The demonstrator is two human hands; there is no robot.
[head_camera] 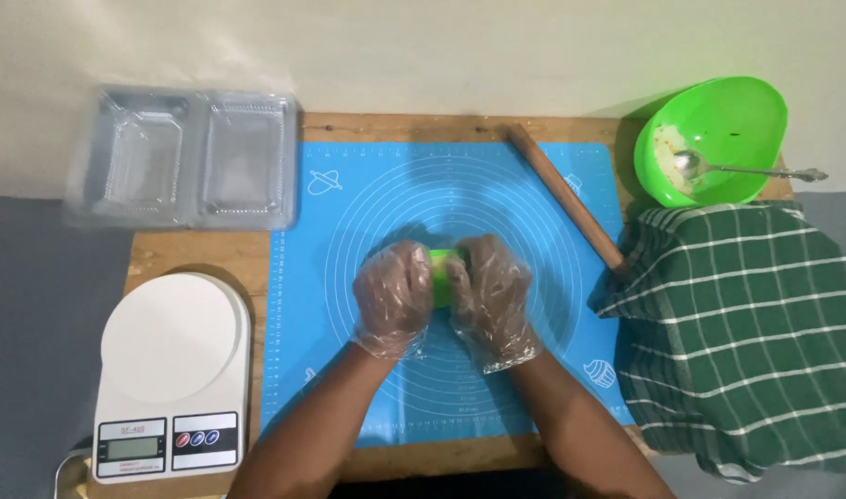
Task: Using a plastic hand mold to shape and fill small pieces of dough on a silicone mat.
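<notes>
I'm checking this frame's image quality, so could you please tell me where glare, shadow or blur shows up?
Head view: glare whitens the clear plastic container, blurring its edges; both gloved hands, left hand and right hand, are slightly soft around the green lump; soft shadow falls on the blue mat above them; the green bowl looks sharp.

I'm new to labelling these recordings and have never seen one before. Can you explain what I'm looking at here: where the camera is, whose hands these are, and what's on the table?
There is no machine here. One camera, worn on a person's head, looks down at their own two hands. Both wear thin clear plastic gloves. The left hand and right hand press together around a small green lump, probably dough, above a blue baking mat on a wooden table. On the mat lies a wooden rolling pin. To the left are a white kitchen scale and an empty clear plastic container. To the right are a green bowl with a spoon in it and a green checked cloth.
</notes>
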